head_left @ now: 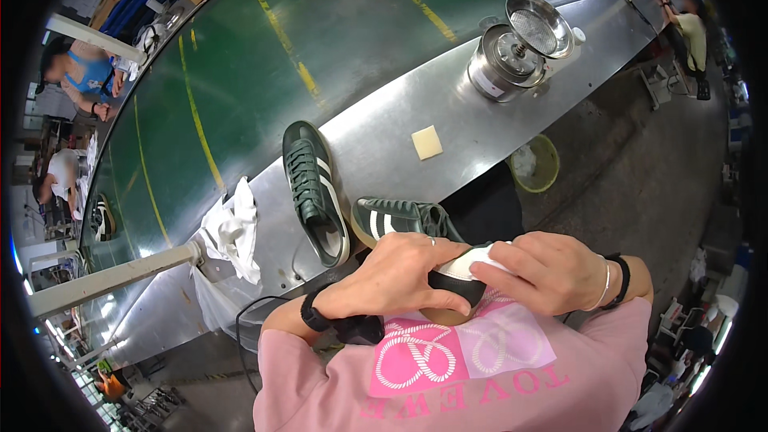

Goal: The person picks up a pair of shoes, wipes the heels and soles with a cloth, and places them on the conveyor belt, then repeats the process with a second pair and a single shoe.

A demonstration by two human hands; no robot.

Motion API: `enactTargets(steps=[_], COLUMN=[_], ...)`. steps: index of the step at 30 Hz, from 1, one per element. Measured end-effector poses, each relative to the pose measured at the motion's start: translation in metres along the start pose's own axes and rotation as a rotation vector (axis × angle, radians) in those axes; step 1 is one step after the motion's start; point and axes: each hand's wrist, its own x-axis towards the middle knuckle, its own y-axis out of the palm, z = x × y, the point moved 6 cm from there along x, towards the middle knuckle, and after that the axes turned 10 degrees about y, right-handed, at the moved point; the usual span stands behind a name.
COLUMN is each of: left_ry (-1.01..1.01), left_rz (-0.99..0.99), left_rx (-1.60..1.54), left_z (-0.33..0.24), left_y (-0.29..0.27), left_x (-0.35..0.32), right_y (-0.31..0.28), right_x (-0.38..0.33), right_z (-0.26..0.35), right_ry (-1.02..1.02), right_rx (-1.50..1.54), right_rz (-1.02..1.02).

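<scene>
My left hand [396, 276] grips a dark green sneaker with white stripes [400, 220] around its heel, close against my chest. My right hand [548, 272] presses a white cloth [472, 260] onto the heel end of that shoe. The shoe's toe points away toward the metal bench. A second matching green sneaker [314, 190] lies sole-down on the steel bench [480, 136] just left of the held one, untouched.
A crumpled white cloth or bag [232, 232] hangs at the bench's left. A yellow square pad [426, 142] and a round metal container with a strainer [520, 44] sit farther right. A green conveyor belt [320, 24] runs behind. Other people work at far left and top right.
</scene>
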Motion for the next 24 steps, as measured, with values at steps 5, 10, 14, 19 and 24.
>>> enactTargets(steps=[5, 10, 14, 19, 24], left_ry=[-0.052, -0.02, -0.016, -0.069, -0.065], left_rz=[0.085, 0.014, 0.029, 0.073, -0.034], left_rx=[0.006, 0.014, -0.001, 0.019, 0.02], left_z=[0.002, 0.003, 0.003, 0.002, 0.004], left_y=[0.001, -0.004, -0.005, -0.009, -0.017], left_x=[0.009, 0.003, 0.006, -0.003, -0.021], right_y=[0.013, 0.0, 0.008, 0.015, 0.016], right_x=[0.014, 0.0, 0.002, 0.016, -0.005], right_z=[0.003, -0.007, -0.004, 0.001, -0.019], right_ry=[-0.058, 0.017, 0.024, -0.045, 0.041], right_rx=[0.023, 0.025, 0.022, 0.131, 0.239], right_rz=[0.041, 0.043, -0.007, -0.114, -0.119])
